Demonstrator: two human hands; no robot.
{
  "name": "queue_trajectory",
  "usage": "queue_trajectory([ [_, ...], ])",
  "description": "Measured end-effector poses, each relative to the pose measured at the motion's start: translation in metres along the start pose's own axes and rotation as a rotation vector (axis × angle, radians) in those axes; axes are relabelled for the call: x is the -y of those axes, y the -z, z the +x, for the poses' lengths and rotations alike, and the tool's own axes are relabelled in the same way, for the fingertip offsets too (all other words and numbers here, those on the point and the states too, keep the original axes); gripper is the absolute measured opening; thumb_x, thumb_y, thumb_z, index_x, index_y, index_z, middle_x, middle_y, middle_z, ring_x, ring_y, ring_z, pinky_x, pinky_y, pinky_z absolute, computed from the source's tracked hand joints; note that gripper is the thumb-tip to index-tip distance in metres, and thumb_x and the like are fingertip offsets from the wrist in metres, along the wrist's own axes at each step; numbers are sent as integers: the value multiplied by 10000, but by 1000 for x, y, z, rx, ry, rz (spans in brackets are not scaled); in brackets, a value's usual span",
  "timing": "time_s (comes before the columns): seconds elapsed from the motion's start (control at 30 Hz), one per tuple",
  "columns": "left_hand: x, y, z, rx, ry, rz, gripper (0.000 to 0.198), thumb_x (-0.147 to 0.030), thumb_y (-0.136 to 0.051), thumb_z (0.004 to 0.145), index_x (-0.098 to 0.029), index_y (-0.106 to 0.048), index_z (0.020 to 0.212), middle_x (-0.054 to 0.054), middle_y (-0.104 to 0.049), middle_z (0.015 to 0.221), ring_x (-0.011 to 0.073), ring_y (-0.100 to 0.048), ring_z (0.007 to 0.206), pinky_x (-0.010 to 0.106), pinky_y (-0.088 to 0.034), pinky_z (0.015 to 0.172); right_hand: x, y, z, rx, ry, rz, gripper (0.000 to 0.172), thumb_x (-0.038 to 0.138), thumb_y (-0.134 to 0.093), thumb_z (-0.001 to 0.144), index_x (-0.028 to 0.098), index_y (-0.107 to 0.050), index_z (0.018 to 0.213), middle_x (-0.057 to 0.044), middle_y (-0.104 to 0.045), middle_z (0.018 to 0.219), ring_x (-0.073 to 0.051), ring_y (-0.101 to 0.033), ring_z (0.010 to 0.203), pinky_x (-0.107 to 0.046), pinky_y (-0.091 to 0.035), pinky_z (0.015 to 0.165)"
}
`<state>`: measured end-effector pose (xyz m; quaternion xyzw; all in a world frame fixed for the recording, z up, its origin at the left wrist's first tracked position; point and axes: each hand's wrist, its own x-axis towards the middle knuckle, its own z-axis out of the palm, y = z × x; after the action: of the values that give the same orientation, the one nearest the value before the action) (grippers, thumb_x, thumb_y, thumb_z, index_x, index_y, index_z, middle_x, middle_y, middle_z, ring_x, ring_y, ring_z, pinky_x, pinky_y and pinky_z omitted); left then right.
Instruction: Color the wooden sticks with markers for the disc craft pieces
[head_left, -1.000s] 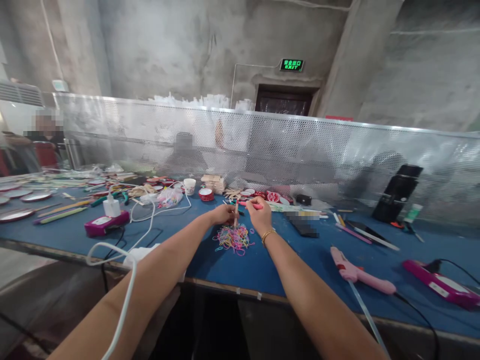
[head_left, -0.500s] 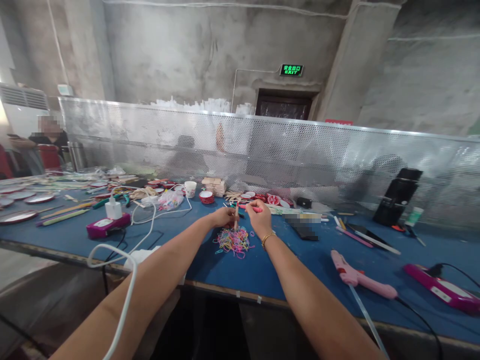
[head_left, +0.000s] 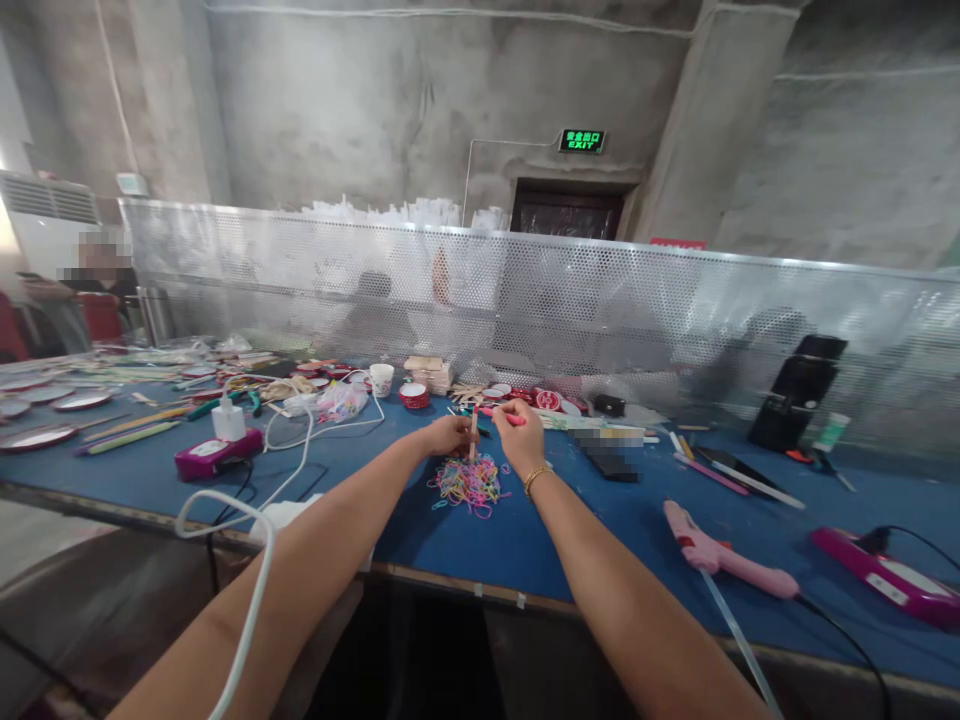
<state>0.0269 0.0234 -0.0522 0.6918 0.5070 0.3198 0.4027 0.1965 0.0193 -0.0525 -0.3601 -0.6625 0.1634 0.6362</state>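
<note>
My left hand [head_left: 451,436] is closed round a slim wooden stick [head_left: 473,438], which stands nearly upright above a heap of colourful small rubber bands [head_left: 471,484]. My right hand [head_left: 520,430], with a gold bracelet at the wrist, grips a pinkish-red pen [head_left: 512,419]. The pen's tip points left and meets, or nearly meets, the upper part of the stick. The exact contact is too small to make out. The heap lies on the blue table just below both hands.
A pink glue gun [head_left: 726,556] and a magenta power strip [head_left: 885,575] lie at right. Another power strip [head_left: 214,455] with a white charger and a looping cable sits at left. A paper cup [head_left: 381,379] and wooden blocks [head_left: 427,374] stand behind, before a perforated metal screen [head_left: 465,330].
Almost nothing differs. Both hands keep their hold on the stick and the pen, and the view has shifted very slightly.
</note>
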Motion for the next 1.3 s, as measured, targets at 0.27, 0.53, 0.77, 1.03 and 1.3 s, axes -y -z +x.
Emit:
queue_trajectory([
  [0.27, -1, 0, -1, 1, 5, -16, 268, -373, -696, 707, -151, -563, 775, 6, -647, 612, 86, -566, 496, 188, -389, 497, 2, 0, 0, 28, -12, 9, 175, 356, -549, 781, 208, -583, 694, 7, -632, 687, -159, -573, 671, -260, -413, 679],
  [0.53, 0, 1, -1, -16, 10, -13, 279, -380, -705, 699, -144, -591, 795, 3, -652, 622, 86, -574, 518, 189, -403, 516, -1, -1, 1, -32, -10, 18, 200, 385, -535, 801, 209, -572, 713, 3, -630, 690, -157, -565, 664, -258, -414, 668],
  [0.77, 6, 3, 2, 1, 20, -36, 282, -389, -688, 703, -142, -587, 793, 16, -653, 627, 94, -573, 517, 192, -381, 499, 2, -2, -2, 28, 14, -1, 197, 376, -551, 795, 209, -570, 693, 8, -615, 680, -156, -558, 659, -259, -408, 662],
  [1.03, 3, 3, -2, -7, 30, -29, 301, -394, -706, 692, -139, -594, 807, 14, -661, 654, 94, -590, 549, 191, -392, 517, -2, -4, -1, 24, 15, 22, 203, 391, -544, 798, 209, -591, 722, 1, -639, 698, -160, -571, 661, -268, -421, 672],
  [1.3, 2, 2, -4, -2, 33, -36, 248, -354, -682, 716, -145, -577, 801, 13, -654, 653, 103, -593, 551, 201, -392, 511, 1, -4, -2, 23, 8, 2, 210, 396, -547, 790, 207, -594, 711, -8, -645, 701, -167, -568, 654, -275, -411, 666],
])
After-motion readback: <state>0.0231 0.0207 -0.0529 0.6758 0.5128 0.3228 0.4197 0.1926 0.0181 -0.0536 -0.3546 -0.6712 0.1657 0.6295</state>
